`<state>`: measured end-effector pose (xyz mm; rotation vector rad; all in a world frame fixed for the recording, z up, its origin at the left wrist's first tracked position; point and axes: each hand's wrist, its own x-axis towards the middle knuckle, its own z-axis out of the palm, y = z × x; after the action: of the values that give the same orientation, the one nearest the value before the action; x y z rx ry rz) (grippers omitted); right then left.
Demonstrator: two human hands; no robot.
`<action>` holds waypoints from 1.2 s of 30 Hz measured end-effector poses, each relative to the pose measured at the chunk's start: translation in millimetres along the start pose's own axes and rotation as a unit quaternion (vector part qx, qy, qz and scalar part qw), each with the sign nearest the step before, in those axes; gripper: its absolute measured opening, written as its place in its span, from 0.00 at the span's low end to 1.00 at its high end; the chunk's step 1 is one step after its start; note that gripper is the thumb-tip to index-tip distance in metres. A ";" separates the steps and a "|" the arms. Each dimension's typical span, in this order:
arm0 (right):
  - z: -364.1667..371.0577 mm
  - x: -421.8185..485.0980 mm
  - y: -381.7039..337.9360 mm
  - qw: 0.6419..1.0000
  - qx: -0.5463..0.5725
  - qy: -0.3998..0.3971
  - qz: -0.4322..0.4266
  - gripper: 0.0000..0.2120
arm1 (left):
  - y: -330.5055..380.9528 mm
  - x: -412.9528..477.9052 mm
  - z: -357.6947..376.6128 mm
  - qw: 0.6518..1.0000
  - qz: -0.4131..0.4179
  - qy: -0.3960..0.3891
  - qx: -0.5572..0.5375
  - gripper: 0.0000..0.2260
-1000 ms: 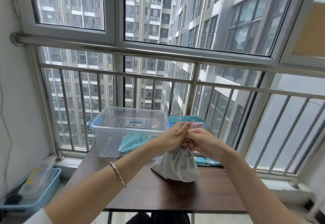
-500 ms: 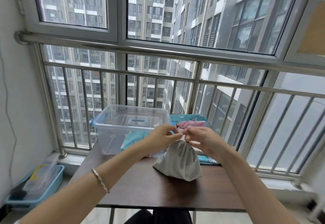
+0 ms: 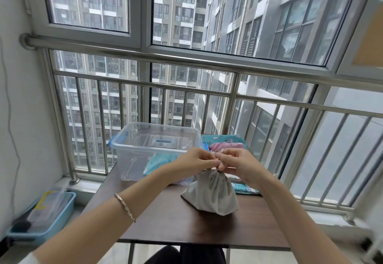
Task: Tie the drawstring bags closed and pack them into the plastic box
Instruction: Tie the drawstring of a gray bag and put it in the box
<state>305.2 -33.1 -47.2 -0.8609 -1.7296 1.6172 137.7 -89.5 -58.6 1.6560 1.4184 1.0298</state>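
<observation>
A grey drawstring bag stands on the dark brown table, its neck gathered tight. My left hand and my right hand meet just above the neck, and each pinches the thin drawstring between fingertips. The clear plastic box with blue latches sits at the table's far left, and a teal patterned bag shows through its wall. Behind my hands lie a pink bag and teal patterned cloth bags.
A steel railing and window run right behind the table. On the floor at the left stands a light blue bin with a clear lid. More teal fabric lies by my right wrist.
The knotting point has risen a little above the bag's neck, and my fingers have shifted along the drawstring. The bag has stayed in place on the table.
</observation>
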 end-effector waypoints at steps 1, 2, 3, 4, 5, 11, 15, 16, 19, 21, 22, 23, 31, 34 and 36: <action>-0.8 -1.2 -1.4 1.000 0.002 -0.005 0.001 0.09 | 0.4 0.3 0.3 1.000 -0.002 -0.005 -0.004 0.08; -1.7 -2.2 -2.4 1.000 0.012 -0.009 0.002 0.10 | 0.5 1.2 0.7 1.000 -0.005 -0.006 -0.011 0.08; -2.0 -3.3 -3.3 1.000 0.025 -0.011 0.000 0.12 | 0.1 2.3 0.9 1.000 -0.010 -0.001 -0.022 0.07; -1.8 -3.8 -3.6 1.000 0.030 -0.007 -0.004 0.14 | 0.1 3.3 0.8 0.999 -0.010 0.004 -0.034 0.07; -1.0 -4.3 -3.1 1.000 0.022 0.005 -0.008 0.16 | 0.3 3.4 0.8 0.999 -0.004 0.009 -0.040 0.07; 6.1 -5.3 -0.8 0.996 -0.046 0.056 -0.044 0.12 | -7.0 2.0 3.2 0.998 0.017 0.054 -0.041 0.07; 10.7 -3.3 0.0 0.992 -0.079 0.072 -0.064 0.11 | -12.0 0.8 2.1 0.996 0.011 0.072 -0.047 0.06; 11.3 -3.0 -0.3 0.993 -0.076 0.074 -0.061 0.11 | -12.2 1.0 1.6 0.996 0.009 0.074 -0.043 0.07; 11.8 -0.2 1.5 0.990 -0.092 0.088 -0.064 0.12 | -13.6 2.4 0.6 0.996 0.008 0.081 -0.032 0.09; 12.4 2.0 5.2 0.982 -0.133 0.101 -0.089 0.11 | -14.7 3.3 0.5 0.996 0.006 0.083 -0.035 0.09; 12.9 2.8 7.3 0.976 -0.161 0.106 -0.106 0.10 | -15.5 3.6 0.6 0.996 0.007 0.081 -0.034 0.08; 13.0 3.6 9.3 0.967 -0.194 0.112 -0.123 0.08 | -16.0 4.0 1.1 0.997 0.008 0.076 -0.034 0.07; 9.3 4.6 9.8 0.925 -0.329 0.080 -0.172 0.08 | -9.1 10.3 -6.8 1.000 -0.017 0.014 -0.006 0.07; 3.5 4.5 7.9 0.955 -0.272 0.047 -0.105 0.07 | -7.0 10.0 -11.3 1.000 -0.007 0.005 0.030 0.13; 0.2 3.9 6.4 0.973 -0.216 0.018 -0.075 0.08 | -6.0 8.8 -11.6 0.999 -0.001 0.017 0.044 0.18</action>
<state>303.0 -29.8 -53.6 -0.9225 -2.1049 1.1360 125.3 -79.8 -58.0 1.7069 1.5053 1.0126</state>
